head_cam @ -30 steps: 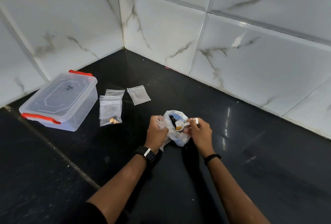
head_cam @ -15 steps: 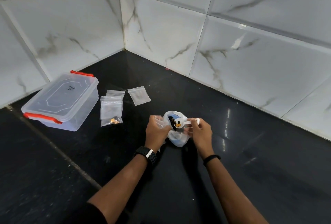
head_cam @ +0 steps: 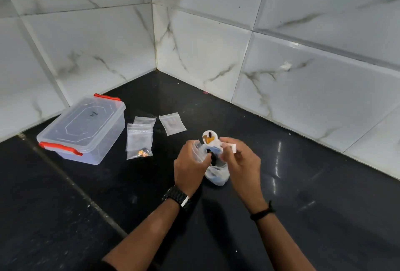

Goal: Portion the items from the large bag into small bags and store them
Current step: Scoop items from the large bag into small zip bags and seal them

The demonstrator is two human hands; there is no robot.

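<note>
A large clear bag (head_cam: 217,174) with dark and blue pieces inside stands on the black counter. My left hand (head_cam: 189,168) grips its open rim on the left side. My right hand (head_cam: 243,162) pinches the handle of a white scoop (head_cam: 209,138), lifted just above the bag's mouth. An orange and a dark piece lie in the scoop's bowl. Left of the bag lie small zip bags: one (head_cam: 139,142) with orange pieces at its bottom, another (head_cam: 144,120) half under it, and a third (head_cam: 172,123) apart.
A clear lidded box (head_cam: 83,129) with red clasps stands at the left by the wall. White marble tiles (head_cam: 216,54) close the corner behind. A seam (head_cam: 71,184) runs across the counter at the left.
My right hand has raised the scoop out of the large bag, with pieces in its bowl. My left hand has kept its hold on the bag's rim.
</note>
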